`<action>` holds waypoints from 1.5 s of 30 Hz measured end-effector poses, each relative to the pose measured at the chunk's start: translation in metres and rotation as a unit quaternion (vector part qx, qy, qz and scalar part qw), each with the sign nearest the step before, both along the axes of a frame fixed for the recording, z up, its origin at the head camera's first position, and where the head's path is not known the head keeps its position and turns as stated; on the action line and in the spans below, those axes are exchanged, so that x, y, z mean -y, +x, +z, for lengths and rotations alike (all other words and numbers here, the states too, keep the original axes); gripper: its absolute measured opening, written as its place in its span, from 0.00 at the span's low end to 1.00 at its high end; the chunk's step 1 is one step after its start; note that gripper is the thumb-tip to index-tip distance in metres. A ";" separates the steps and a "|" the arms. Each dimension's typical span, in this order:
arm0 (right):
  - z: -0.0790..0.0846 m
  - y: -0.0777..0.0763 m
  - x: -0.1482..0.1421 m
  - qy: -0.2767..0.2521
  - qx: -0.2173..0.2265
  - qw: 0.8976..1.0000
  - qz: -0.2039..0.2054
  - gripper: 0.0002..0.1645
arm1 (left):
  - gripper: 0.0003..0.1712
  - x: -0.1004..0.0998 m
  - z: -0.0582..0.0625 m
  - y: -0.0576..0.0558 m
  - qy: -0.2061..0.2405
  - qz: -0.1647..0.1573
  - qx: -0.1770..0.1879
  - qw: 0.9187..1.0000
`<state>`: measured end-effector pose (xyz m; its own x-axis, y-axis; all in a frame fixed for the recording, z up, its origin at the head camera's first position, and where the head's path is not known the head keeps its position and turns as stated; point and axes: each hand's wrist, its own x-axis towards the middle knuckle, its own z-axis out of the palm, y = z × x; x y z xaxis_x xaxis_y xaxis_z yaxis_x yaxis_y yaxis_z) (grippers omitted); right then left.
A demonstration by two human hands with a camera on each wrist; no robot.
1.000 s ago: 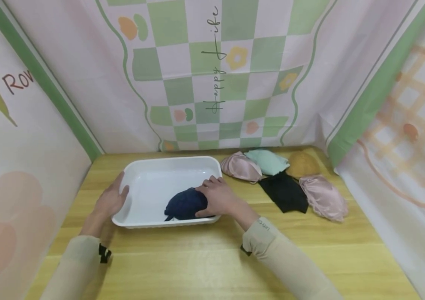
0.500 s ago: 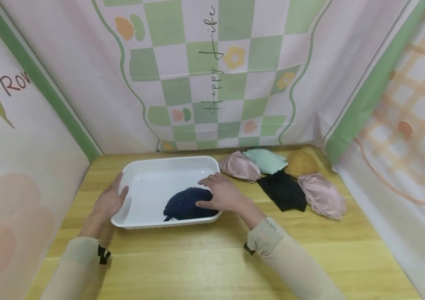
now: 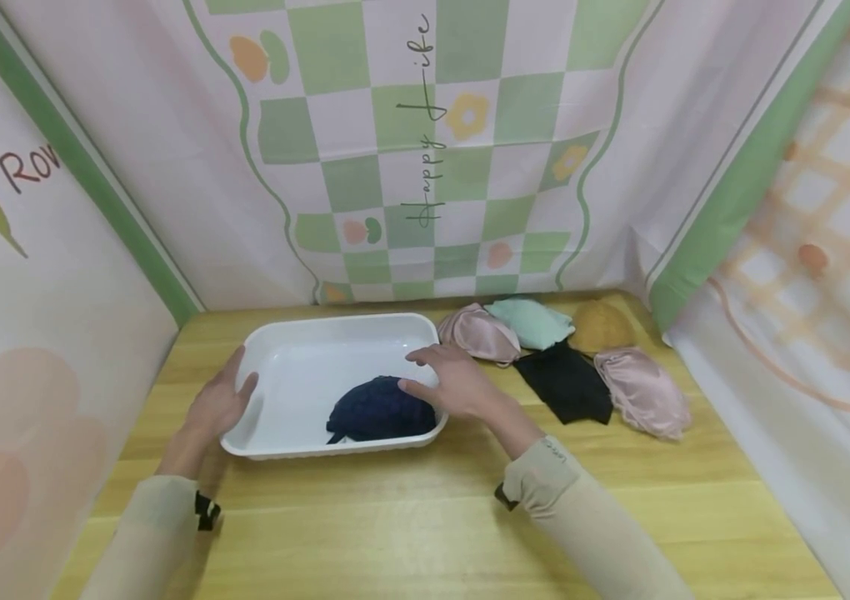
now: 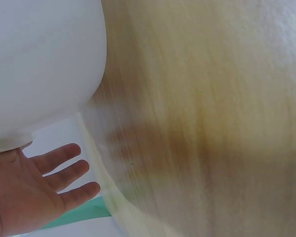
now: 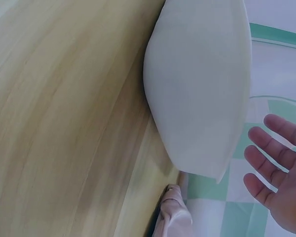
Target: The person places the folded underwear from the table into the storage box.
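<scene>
A dark blue folded bra (image 3: 380,410) lies in the front right part of a white tray (image 3: 335,447), with a strap end toward the middle. My left hand (image 3: 219,402) rests at the tray's left rim, thumb on the inner side and the other fingers outside; in the left wrist view several fingers are straight and spread. Over the right rim hovers my right hand (image 3: 462,383), fingers spread and holding nothing; the right wrist view shows it apart from the tray's outer wall (image 5: 197,89). Its thumb partly covers the bra in the head view.
Right of the tray lie a pink satin bra (image 3: 479,333), a mint bra (image 3: 532,322), a mustard bra (image 3: 602,326), a black folded garment (image 3: 566,383) and another pink satin bra (image 3: 642,392). Printed curtains (image 3: 410,183) enclose the wooden table (image 3: 425,525) at back and sides.
My right hand has let go of the dark blue bra and moved right, up over the tray's rim, its fingers opening. The bra stays in the tray. My left hand has kept its place.
</scene>
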<state>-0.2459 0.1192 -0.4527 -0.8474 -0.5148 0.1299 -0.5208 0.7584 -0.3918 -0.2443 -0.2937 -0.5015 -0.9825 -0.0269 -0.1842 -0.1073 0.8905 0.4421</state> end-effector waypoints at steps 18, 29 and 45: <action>0.004 -0.001 -0.016 -0.066 0.035 0.997 -0.016 0.32 | 0.46 0.001 0.000 0.001 -0.002 -0.003 -0.011 1.000; 0.002 0.000 -0.034 -0.101 0.064 0.992 -0.042 0.34 | 0.46 0.000 -0.002 -0.001 -0.006 -0.001 -0.009 1.000; 0.001 0.003 -0.060 -0.106 0.032 0.993 -0.048 0.36 | 0.45 -0.001 0.001 0.002 -0.005 -0.012 -0.022 1.000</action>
